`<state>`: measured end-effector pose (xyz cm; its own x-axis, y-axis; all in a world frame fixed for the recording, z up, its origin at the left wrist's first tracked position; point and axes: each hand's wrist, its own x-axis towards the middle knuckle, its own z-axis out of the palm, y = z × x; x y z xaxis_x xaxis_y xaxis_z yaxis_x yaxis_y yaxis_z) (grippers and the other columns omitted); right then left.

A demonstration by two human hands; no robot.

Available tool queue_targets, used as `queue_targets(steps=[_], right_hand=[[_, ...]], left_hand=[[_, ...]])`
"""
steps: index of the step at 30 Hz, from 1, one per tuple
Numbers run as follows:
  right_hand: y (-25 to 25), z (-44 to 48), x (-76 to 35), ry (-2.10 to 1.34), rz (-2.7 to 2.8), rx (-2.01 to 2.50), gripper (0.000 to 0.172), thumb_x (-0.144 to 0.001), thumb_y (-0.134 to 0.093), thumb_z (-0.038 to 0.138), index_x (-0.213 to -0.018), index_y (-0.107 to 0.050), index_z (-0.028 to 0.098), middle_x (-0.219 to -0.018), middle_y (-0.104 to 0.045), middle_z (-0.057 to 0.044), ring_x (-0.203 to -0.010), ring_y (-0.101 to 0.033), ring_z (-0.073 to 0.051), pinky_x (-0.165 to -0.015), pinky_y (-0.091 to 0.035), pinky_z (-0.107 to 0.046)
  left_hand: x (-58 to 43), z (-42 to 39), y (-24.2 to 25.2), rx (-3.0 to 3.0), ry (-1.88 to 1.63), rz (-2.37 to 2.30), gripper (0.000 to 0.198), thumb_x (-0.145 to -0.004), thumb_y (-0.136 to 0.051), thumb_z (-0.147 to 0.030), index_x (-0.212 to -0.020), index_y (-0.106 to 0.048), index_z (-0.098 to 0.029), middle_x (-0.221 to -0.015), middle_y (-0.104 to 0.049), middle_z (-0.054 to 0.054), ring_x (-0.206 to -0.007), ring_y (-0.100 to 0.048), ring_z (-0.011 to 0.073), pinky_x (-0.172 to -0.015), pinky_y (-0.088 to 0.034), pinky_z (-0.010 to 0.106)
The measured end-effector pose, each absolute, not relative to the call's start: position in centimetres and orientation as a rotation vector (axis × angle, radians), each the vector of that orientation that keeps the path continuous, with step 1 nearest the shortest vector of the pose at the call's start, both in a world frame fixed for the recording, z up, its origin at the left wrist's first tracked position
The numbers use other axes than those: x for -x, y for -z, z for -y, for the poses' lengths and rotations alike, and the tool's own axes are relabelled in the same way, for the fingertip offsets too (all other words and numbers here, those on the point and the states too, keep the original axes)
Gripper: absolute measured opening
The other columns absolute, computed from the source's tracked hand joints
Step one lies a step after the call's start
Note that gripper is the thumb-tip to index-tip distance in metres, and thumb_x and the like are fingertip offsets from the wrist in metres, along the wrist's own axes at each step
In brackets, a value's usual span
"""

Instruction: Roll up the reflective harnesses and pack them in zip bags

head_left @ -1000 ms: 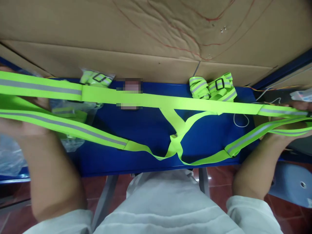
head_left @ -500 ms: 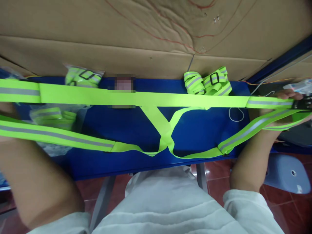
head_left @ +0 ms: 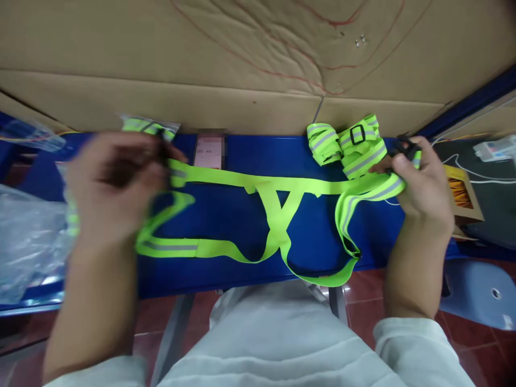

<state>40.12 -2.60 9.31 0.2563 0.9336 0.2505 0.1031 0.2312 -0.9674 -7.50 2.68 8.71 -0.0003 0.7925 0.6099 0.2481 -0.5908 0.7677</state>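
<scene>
A neon-yellow reflective harness (head_left: 278, 236) with grey stripes hangs between my two hands over the blue table, its straps crossing in the middle. My left hand (head_left: 121, 183) is closed on its left end, where a dark buckle part shows; motion smears the fingers. My right hand (head_left: 421, 183) grips the right end, with a black buckle (head_left: 405, 146) between thumb and fingers. Behind it, near my right hand, lie folded reflective straps (head_left: 360, 145) with a black slider and a rolled strap (head_left: 323, 144).
A phone (head_left: 208, 153) leans at the table's back by the cardboard-covered wall (head_left: 161, 102). Beside it is a bagged strap set (head_left: 141, 124). Clear plastic bags (head_left: 30, 242) lie at left. A blue stool (head_left: 479, 293) and an open cardboard box (head_left: 461, 196) are at right.
Both hands have come inward from the far sides, so the stretched harness has slackened and its straps droop. My left hand is now fully in view.
</scene>
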Motion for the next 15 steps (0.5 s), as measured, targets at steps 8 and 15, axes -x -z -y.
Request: queue_targets(steps=[8,15], right_hand=[[-6.9,3.1,-27.3,-1.250,1.630,1.194,0.020,-0.093,-0.071,0.044,-0.092,-0.060,0.027,-0.086,-0.061,0.002,-0.077,-0.058,-0.017,-0.073,-0.048,-0.031],[-5.1,3.8,-26.4,-1.381,1.582,1.202,0.017,-0.097,-0.065,0.038,-0.093,-0.055,0.025,-0.084,-0.054,0.003,-0.075,-0.052,-0.015,-0.069,-0.045,-0.027]], left_hand=[[-2.9,3.0,-6.1,-2.532,-1.114,-1.078,0.020,-0.090,-0.072,-0.028,-0.109,-0.070,-0.022,-0.106,-0.078,0.006,-0.098,-0.074,0.0226,-0.089,-0.059,0.037],[-2.4,3.0,-4.3,-2.614,-1.037,-1.024,0.020,-0.092,-0.070,-0.028,-0.110,-0.068,-0.019,-0.104,-0.078,0.008,-0.094,-0.075,0.0241,-0.082,-0.057,0.038]])
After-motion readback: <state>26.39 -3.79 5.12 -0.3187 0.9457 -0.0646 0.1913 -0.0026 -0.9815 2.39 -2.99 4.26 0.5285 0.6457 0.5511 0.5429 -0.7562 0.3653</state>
